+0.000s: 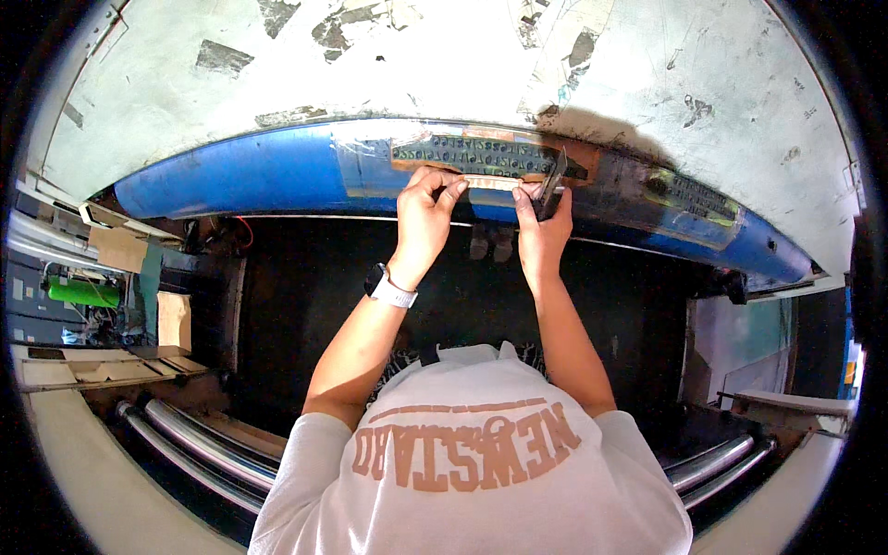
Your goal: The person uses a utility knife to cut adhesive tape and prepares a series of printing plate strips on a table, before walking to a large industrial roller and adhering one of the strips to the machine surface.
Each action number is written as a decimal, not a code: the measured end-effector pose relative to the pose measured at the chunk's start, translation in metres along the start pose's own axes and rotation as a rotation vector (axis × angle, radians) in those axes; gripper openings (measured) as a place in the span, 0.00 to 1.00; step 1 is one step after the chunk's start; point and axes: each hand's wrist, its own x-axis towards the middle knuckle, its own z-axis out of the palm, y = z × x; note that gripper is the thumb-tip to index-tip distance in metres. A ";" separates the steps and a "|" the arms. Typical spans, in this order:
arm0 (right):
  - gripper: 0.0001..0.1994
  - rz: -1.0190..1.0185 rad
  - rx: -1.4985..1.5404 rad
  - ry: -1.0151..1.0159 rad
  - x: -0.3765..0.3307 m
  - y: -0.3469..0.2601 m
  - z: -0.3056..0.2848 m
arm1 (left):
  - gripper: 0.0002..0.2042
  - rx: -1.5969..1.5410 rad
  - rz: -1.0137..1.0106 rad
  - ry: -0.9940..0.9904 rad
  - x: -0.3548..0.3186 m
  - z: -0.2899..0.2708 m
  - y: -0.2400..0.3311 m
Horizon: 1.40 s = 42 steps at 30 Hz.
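A narrow pale strip (493,182) with dark marks along it is stretched between my two hands, in front of a long blue curved surface. The thumb and fingers of my left hand (424,222) pinch its left end. My right hand (546,227) pinches the right end, with a dark slim tool (552,190) also in its grip. A thin pointed tip rises from that tool; its exact kind is unclear. Just beyond the strip, a dark plate (481,157) with rows of characters lies on the blue surface (250,166), bordered by brownish tape.
A second dark plate (689,196) is fixed farther right on the blue surface. Behind it spreads a white panel (444,65) with torn dark patches. Metal rollers (199,444) flank me at lower left, and more rollers (721,467) at lower right. A green cylinder (83,292) lies far left.
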 end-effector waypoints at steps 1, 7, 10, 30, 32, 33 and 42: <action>0.12 0.021 0.022 0.005 -0.002 -0.001 0.000 | 0.03 0.002 -0.004 -0.009 -0.001 0.000 -0.001; 0.12 0.056 0.073 0.038 -0.005 -0.003 0.001 | 0.03 0.003 -0.002 -0.013 0.001 0.002 -0.004; 0.12 -0.010 0.004 0.050 -0.001 0.008 0.000 | 0.04 0.028 0.026 0.001 0.002 0.005 -0.003; 0.10 0.055 0.104 0.030 0.001 0.002 0.000 | 0.04 0.041 -0.018 -0.034 0.001 0.002 0.002; 0.10 0.083 0.122 -0.017 0.004 0.004 -0.008 | 0.04 0.007 0.009 -0.072 -0.004 -0.003 0.005; 0.10 0.081 0.151 -0.066 0.006 0.002 -0.012 | 0.04 -0.009 0.021 -0.092 -0.007 -0.006 0.006; 0.09 0.028 0.048 -0.127 -0.005 -0.017 -0.028 | 0.04 -0.114 -0.041 -0.315 -0.012 -0.033 0.023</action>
